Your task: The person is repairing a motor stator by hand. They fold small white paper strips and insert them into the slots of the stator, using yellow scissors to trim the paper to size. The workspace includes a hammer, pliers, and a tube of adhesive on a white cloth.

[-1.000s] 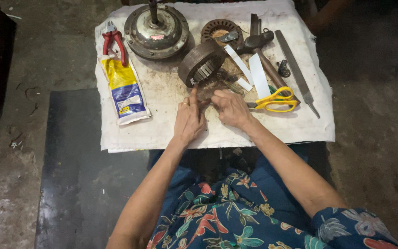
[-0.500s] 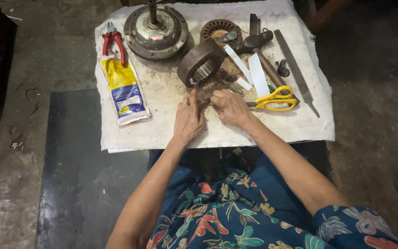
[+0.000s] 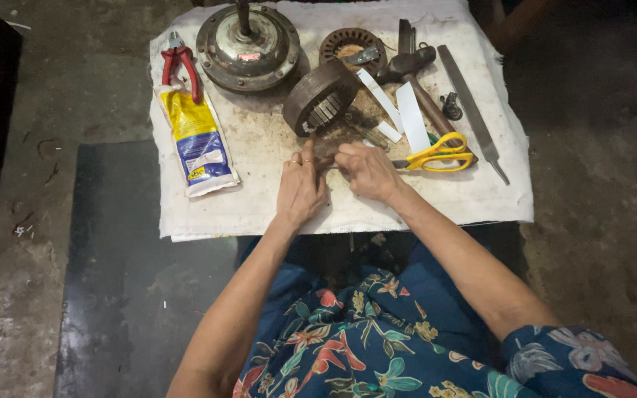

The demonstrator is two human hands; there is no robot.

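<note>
My left hand [image 3: 301, 188] and my right hand [image 3: 367, 171] meet over a white cloth [image 3: 274, 199], their fingertips pinched together on a small dark part [image 3: 327, 153] that is mostly hidden. Just beyond them a ring-shaped metal stator core [image 3: 320, 107] stands tilted on its edge, close to the fingertips. Yellow-handled scissors [image 3: 436, 155] lie right of my right hand. White paper strips [image 3: 411, 116] lie beyond the scissors.
On the cloth also lie a round metal motor housing with a shaft [image 3: 248, 48], red pliers [image 3: 178, 66], a yellow and blue tube [image 3: 195, 144], a second slotted ring [image 3: 352, 48], a hammer [image 3: 416, 81] and a flat file [image 3: 472, 110]. A dark mat [image 3: 127, 280] covers the floor.
Both hands stay together at the same spot over the cloth. Only small finger movement shows.
</note>
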